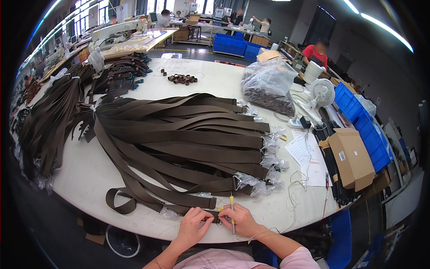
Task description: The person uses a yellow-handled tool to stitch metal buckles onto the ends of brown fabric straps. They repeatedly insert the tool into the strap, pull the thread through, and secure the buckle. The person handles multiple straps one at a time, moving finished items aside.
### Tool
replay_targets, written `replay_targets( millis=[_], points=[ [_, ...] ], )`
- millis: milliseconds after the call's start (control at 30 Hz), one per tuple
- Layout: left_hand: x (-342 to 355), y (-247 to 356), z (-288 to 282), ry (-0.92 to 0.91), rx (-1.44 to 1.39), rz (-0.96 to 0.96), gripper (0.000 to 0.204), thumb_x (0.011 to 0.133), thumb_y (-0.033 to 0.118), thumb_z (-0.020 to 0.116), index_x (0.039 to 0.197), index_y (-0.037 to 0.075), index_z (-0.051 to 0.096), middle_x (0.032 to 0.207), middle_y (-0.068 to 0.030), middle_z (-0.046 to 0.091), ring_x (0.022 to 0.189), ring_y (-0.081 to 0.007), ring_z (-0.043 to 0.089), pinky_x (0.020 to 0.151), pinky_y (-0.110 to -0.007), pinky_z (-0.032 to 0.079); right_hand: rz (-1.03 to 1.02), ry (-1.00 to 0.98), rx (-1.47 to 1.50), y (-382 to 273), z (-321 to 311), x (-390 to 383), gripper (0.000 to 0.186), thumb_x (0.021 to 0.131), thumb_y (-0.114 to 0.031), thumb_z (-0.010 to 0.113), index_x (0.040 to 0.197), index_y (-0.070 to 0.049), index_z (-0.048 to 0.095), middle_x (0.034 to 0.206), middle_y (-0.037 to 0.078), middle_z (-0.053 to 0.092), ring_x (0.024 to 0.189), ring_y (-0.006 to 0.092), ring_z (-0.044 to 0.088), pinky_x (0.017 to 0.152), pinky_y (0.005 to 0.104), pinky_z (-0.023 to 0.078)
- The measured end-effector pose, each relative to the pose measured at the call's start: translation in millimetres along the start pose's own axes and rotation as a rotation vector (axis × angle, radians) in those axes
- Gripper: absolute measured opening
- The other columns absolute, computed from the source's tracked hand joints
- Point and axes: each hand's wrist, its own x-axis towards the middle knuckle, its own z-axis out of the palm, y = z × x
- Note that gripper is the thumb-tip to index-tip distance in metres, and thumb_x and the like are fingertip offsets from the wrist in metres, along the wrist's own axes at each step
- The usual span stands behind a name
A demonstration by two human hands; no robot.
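At the table's near edge, both my hands meet over the end of a dark brown webbing strap (215, 218). My left hand (193, 226) is closed, its fingertips pinching the strap's end. Closed too is my right hand (244, 223), with a thin pen-shaped tool (232, 214), yellow and grey, upright between its fingers. Its fingertips also touch the strap, though what they pinch there is too small to tell. Just beyond lies a large bundle of brown straps (179, 143), tied at the left, with buckles and clear plastic wrapping (271, 152) on the right-hand ends.
Another strap bundle (49, 121) hangs at the left. Small brown loops (183, 79) lie at the far middle, near a plastic bag (268, 85). To the right are papers (304, 157), loose thread, a white fan (321, 93), a cardboard box (349, 157) and blue crates (371, 139). Several people work farther off.
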Motion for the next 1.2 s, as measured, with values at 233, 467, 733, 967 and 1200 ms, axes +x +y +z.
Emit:
replay_targets(
  millis=[233,467,733,967,1200],
  points=[
    [-0.7,-1.0,0.4,0.000,0.006,-0.003,0.007,0.091,0.005,0.079,0.097,0.002,0.076,0.088,-0.0074,0.066,0.083,-0.0231,0.063,0.069,-0.034,0.054,0.012,-0.005,0.000,2.8,2.2,-2.7,0.027,0.084,-0.005,0.083,0.106,-0.010,0.069,0.098,0.012,0.073,0.088,0.0314,0.070,0.076,0.0406,0.058],
    [-0.2,1.0,0.1,0.001,-0.003,-0.011,0.007,0.090,0.005,0.079,0.097,0.002,0.076,0.088,-0.0074,0.066,0.083,-0.0232,0.063,0.069,-0.033,0.054,0.003,-0.010,0.005,4.0,2.1,-2.5,0.027,0.084,-0.005,0.083,0.107,-0.010,0.069,0.100,0.012,0.073,0.088,0.0324,0.071,0.076,0.0416,0.058],
    [-0.4,1.1,-0.4,0.000,0.005,-0.005,0.007,0.091,0.005,0.078,0.097,0.002,0.076,0.088,-0.0075,0.066,0.083,-0.0235,0.063,0.070,-0.034,0.054,0.032,-0.019,-0.005,0.6,0.5,-2.8,0.027,0.085,-0.006,0.083,0.107,-0.011,0.068,0.103,0.014,0.074,0.089,0.0338,0.072,0.077,0.0418,0.059],
    [-0.9,1.0,-0.2,0.005,-0.002,-0.010,0.008,0.091,0.006,0.079,0.097,0.002,0.076,0.088,-0.0076,0.065,0.083,-0.0236,0.063,0.069,-0.034,0.054,0.021,-0.020,0.001,1.5,0.9,-1.9,0.027,0.085,-0.007,0.083,0.108,-0.012,0.068,0.103,0.014,0.074,0.089,0.0338,0.072,0.077,0.0418,0.058],
    [-1.8,0.1,2.7,0.028,0.026,0.013,0.008,0.090,0.006,0.079,0.096,0.003,0.076,0.088,-0.0079,0.066,0.082,-0.0250,0.062,0.070,-0.036,0.053,0.015,-0.024,0.000,5.7,2.8,-4.6,0.026,0.086,-0.008,0.083,0.106,-0.011,0.068,0.103,0.014,0.073,0.088,0.0330,0.071,0.077,0.0414,0.058]
  ],
)
